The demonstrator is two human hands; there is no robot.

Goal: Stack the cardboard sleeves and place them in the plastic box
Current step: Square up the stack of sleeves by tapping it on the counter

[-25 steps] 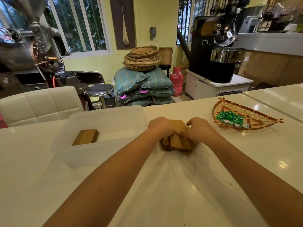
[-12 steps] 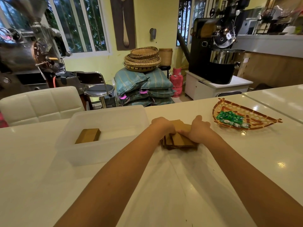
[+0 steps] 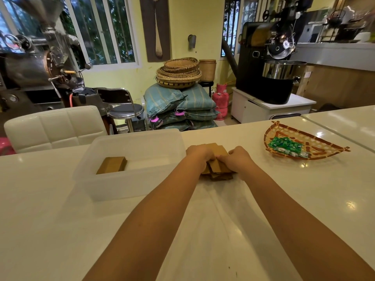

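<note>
A loose pile of brown cardboard sleeves (image 3: 218, 169) lies on the white table just right of the clear plastic box (image 3: 105, 185). My left hand (image 3: 197, 156) and my right hand (image 3: 239, 159) both press on the pile from either side, fingers curled around the sleeves. The pile is uneven, with edges sticking out at the front. Inside the box, near its left end, rests a neat stack of sleeves (image 3: 112, 165).
A woven bamboo tray (image 3: 328, 148) holding green wrapped packets (image 3: 284, 146) sits on the table to the right. A white padded chair (image 3: 52, 126) stands behind the table's far edge at the left. Roasting machines, sacks and baskets fill the room beyond.
Both hands stay on the pile; my right hand has shifted slightly and closed more over the sleeves. The pile looks a little more gathered.
</note>
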